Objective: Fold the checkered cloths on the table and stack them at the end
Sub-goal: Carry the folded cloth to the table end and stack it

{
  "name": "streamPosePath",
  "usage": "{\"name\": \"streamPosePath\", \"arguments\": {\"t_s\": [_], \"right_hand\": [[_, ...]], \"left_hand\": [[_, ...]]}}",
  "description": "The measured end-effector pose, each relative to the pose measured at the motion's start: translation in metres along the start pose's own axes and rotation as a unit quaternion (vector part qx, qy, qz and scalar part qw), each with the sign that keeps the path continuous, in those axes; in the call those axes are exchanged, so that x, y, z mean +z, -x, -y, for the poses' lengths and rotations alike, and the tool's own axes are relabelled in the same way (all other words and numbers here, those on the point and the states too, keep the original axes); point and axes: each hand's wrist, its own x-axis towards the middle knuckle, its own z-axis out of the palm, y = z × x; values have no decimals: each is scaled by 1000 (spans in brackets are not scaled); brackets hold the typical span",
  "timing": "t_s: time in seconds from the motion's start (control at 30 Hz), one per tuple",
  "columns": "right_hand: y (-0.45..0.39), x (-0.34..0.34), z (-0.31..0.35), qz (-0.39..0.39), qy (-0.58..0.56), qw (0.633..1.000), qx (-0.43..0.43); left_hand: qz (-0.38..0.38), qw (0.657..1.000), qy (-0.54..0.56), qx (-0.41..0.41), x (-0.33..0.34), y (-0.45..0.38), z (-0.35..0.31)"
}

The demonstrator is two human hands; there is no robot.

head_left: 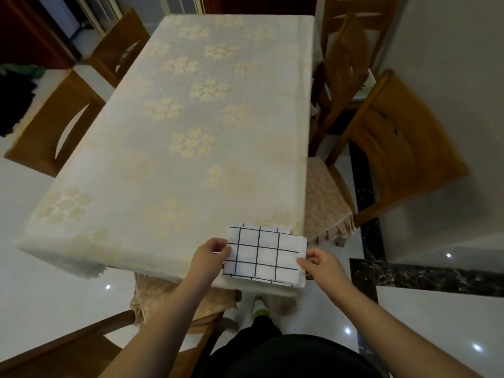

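Note:
A stack of folded white cloths with a black grid pattern (266, 255) lies at the near right corner of the table (169, 148). Layered edges show along its right and front sides. My left hand (211, 253) pinches the stack's left edge between thumb and fingers. My right hand (316, 261) pinches the right edge of the stack. Both hands rest at the level of the tabletop.
The table wears a pale cloth with yellow flower prints. Wooden chairs stand on the left (54, 124), on the right (395, 148) and at the near end (174, 304). The floor is glossy white tile with a dark border strip (425, 276).

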Motion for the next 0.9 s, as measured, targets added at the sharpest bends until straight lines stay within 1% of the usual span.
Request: {"name": "streamPosePath", "arguments": {"t_s": [0.2,0.33,0.47,0.53,0.57,0.63,0.67,0.7,0.77,0.83,0.9], "right_hand": [[-47,22,4,-19,59,998,30],[-58,29,8,-26,113,992,46],[-58,31,8,-38,182,982,27],[-51,31,12,-72,249,966,16],[-47,32,13,-102,293,951,-1],[-41,41,12,-163,380,907,-83],[-39,49,11,-177,412,883,-135],[-38,59,8,-180,436,862,-185],[-46,80,4,-172,468,827,-259],[-57,99,5,-141,487,818,-271],[-68,110,6,-101,504,825,-235]], "left_hand": [[4,997,-77,21,-7,-47,9],[17,990,-134,36,-6,-64,16],[19,984,-172,50,-7,-70,21],[-14,980,-187,73,-12,-69,22],[-44,973,-200,104,-14,-69,23],[-97,946,-231,208,-14,-68,24],[-106,925,-249,265,-11,-68,23],[-100,904,-267,317,-4,-69,22],[-50,859,-321,396,16,-72,25],[9,816,-382,434,34,-77,34],[47,795,-429,427,43,-84,43]]}}
